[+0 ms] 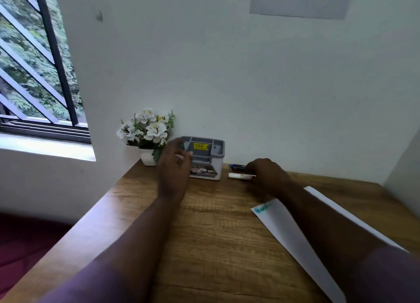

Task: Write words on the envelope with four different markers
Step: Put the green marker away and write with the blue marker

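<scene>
You have one view, from your head: it looks forward and down across the desk (211, 234) toward the wall (250, 87), hands at arm's reach, window (34, 64) left.

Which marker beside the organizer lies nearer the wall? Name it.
The dark blue marker, lying at the foot of the wall just beyond the right hand. The white marker lies in front of it, closer to the person, its right end hidden under that hand.
</scene>
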